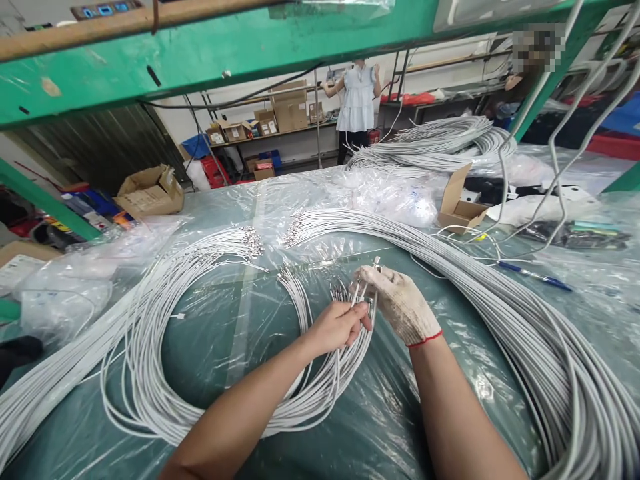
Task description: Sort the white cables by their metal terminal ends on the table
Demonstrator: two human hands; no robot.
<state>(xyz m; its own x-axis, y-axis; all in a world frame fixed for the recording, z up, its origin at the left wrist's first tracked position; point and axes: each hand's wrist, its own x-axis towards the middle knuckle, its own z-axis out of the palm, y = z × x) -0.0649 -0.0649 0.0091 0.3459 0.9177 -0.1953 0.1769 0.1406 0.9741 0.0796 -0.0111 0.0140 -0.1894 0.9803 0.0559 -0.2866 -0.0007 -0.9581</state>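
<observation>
My bare left hand (339,325) is closed, pinching the end of a thin white cable out of a bunch of cable ends with small metal tips (345,291). My right hand (397,300), in a white knit glove with a red cuff, is closed on a small metal connector (376,265) held between its fingertips, right beside the left hand. Below both hands lies a coil of white cables (150,360) on the plastic-covered green table (240,333). A thick band of the same cables (540,340) sweeps round to the right.
A small open cardboard box (457,207) and a blue pen (535,275) lie at the right. Clear plastic bags (395,193) sit behind the hands, another cable pile (440,141) farther back. A green frame beam (210,47) crosses overhead. A person in a light top (357,100) stands by shelves.
</observation>
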